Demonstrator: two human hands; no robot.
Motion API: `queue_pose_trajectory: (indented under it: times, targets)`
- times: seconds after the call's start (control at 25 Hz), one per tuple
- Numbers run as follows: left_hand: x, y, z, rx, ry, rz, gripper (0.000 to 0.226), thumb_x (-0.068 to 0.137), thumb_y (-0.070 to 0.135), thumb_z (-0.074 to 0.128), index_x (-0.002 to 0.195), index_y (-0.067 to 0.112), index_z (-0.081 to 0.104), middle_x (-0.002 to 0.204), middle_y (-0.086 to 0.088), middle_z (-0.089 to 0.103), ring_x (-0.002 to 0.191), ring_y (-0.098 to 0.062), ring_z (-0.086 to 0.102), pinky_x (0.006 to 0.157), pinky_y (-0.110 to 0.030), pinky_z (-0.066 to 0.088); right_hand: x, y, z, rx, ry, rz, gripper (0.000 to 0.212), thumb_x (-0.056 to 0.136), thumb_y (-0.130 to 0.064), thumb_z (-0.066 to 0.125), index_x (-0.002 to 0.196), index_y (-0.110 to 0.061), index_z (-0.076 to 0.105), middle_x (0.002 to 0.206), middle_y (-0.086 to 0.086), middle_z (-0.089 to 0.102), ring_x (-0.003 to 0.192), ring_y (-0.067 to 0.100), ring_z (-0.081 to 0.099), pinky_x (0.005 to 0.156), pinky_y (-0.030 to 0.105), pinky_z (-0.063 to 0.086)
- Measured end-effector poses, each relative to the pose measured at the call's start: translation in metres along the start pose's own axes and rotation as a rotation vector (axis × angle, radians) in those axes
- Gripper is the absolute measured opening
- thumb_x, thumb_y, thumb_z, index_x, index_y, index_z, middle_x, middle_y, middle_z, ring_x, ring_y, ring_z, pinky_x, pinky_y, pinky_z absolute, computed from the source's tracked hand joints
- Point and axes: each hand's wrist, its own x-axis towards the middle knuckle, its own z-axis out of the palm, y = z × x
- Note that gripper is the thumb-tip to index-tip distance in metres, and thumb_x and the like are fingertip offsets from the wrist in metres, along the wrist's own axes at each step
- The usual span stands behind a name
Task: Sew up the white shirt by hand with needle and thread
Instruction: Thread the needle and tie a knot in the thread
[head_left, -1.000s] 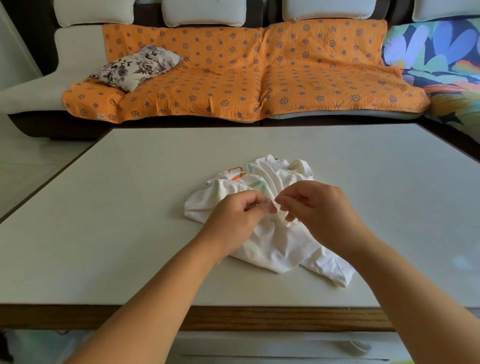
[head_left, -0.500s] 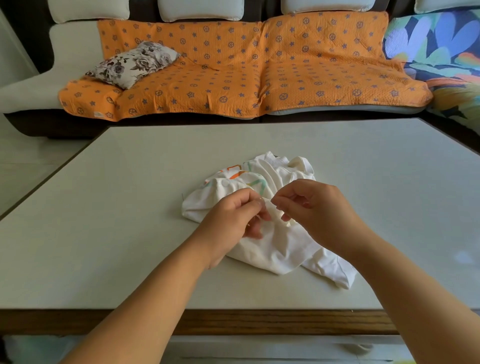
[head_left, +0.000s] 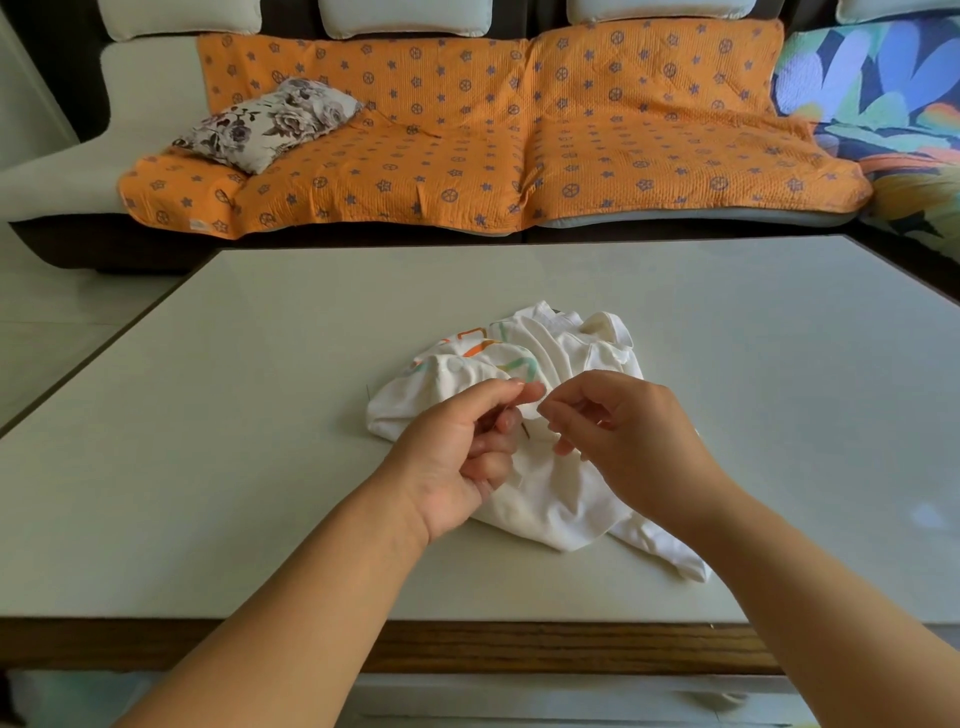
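Left hand (head_left: 457, 457) since rolled palm-up, apparently pinching the needle (head_left: 525, 429); right hand (head_left: 628, 441) curled beside it, hold indiscernible, above white shirt (head_left: 561, 499).

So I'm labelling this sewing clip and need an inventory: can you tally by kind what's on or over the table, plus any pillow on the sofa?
Shirts: 1, the white shirt, crumpled on the table
Needles: 1, the needle, pinched in the left hand
Hands: 2, the left hand and the right hand
Pillows: 1, the floral pillow
Total: 5
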Motion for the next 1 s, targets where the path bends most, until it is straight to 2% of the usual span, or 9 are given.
queue_pose_trajectory:
  times: [0.16, 0.24, 0.36, 0.48, 0.56, 0.68, 0.84, 1.0]
  targets:
    - [-0.005, -0.003, -0.001, 0.081, 0.015, 0.066, 0.017, 0.089, 0.016, 0.062, 0.091, 0.013, 0.078, 0.064, 0.004, 0.045, 0.044, -0.005, 0.025, 0.035, -0.014, 0.02, -0.002, -0.003, 0.001, -0.003, 0.039, 0.013, 0.013, 0.09, -0.024, 0.066, 0.079, -0.021, 0.071, 0.063, -0.006, 0.068, 0.061, 0.005, 0.062, 0.066, 0.027, 0.053]
    - [-0.009, -0.005, -0.002, 0.276, 0.051, 0.186, 0.019, 0.088, 0.013, 0.062, 0.091, 0.02, 0.08, 0.066, 0.007, 0.049, 0.048, -0.005, 0.031, 0.042, -0.016, 0.025, -0.002, -0.004, 0.001, 0.034, 0.02, 0.081, 0.015, 0.09, -0.025, 0.066, 0.077, -0.019, 0.07, 0.062, -0.004, 0.07, 0.055, 0.004, 0.062, 0.063, 0.023, 0.053]
    - [-0.012, -0.009, -0.004, 0.639, 0.123, 0.389, 0.029, 0.089, 0.011, 0.062, 0.094, 0.035, 0.078, 0.069, 0.018, 0.065, 0.055, 0.001, 0.051, 0.053, -0.011, 0.039, -0.003, -0.008, -0.001, 0.1, -0.025, 0.177, 0.017, 0.09, -0.023, 0.066, 0.075, -0.015, 0.069, 0.06, -0.001, 0.071, 0.045, 0.003, 0.058, 0.053, 0.012, 0.046]
    - [-0.012, -0.014, -0.005, 0.967, 0.165, 0.64, 0.025, 0.087, 0.011, 0.068, 0.1, 0.03, 0.077, 0.072, 0.018, 0.061, 0.058, 0.003, 0.05, 0.061, -0.006, 0.037, -0.004, -0.011, -0.003, 0.133, -0.062, 0.228, 0.019, 0.089, -0.024, 0.067, 0.074, -0.013, 0.069, 0.058, 0.0, 0.071, 0.043, 0.003, 0.056, 0.049, 0.01, 0.044]
    - [-0.011, -0.016, -0.005, 1.043, 0.173, 0.721, 0.022, 0.086, 0.01, 0.07, 0.101, 0.024, 0.077, 0.07, 0.018, 0.057, 0.057, 0.002, 0.049, 0.061, -0.005, 0.036, -0.005, -0.011, -0.003, 0.124, -0.074, 0.239, 0.019, 0.089, -0.023, 0.067, 0.074, -0.013, 0.068, 0.057, 0.0, 0.07, 0.043, 0.004, 0.055, 0.049, 0.009, 0.043]
    - [-0.011, -0.017, -0.005, 0.997, 0.157, 0.698, 0.019, 0.088, 0.014, 0.069, 0.102, 0.024, 0.077, 0.064, 0.024, 0.057, 0.056, 0.001, 0.048, 0.06, -0.006, 0.035, -0.005, -0.011, -0.006, 0.162, -0.089, 0.261, 0.017, 0.088, -0.019, 0.067, 0.074, -0.009, 0.068, 0.057, 0.001, 0.07, 0.045, 0.005, 0.056, 0.05, 0.012, 0.044]
    - [-0.01, -0.014, -0.006, 0.871, 0.126, 0.569, 0.017, 0.089, 0.018, 0.069, 0.103, 0.025, 0.077, 0.06, 0.028, 0.058, 0.055, 0.002, 0.046, 0.06, -0.005, 0.035, -0.005, -0.012, -0.01, 0.245, -0.104, 0.284, 0.014, 0.086, -0.011, 0.067, 0.074, -0.003, 0.068, 0.059, 0.002, 0.068, 0.048, 0.006, 0.06, 0.051, 0.016, 0.046]
    - [-0.01, -0.013, -0.007, 0.97, 0.103, 0.594, 0.015, 0.089, 0.02, 0.069, 0.098, 0.03, 0.076, 0.062, 0.033, 0.056, 0.055, 0.003, 0.045, 0.058, -0.006, 0.034, -0.005, -0.013, -0.013, 0.283, -0.112, 0.286, 0.015, 0.086, -0.012, 0.068, 0.076, -0.001, 0.069, 0.06, 0.002, 0.068, 0.047, 0.007, 0.06, 0.05, 0.017, 0.046]
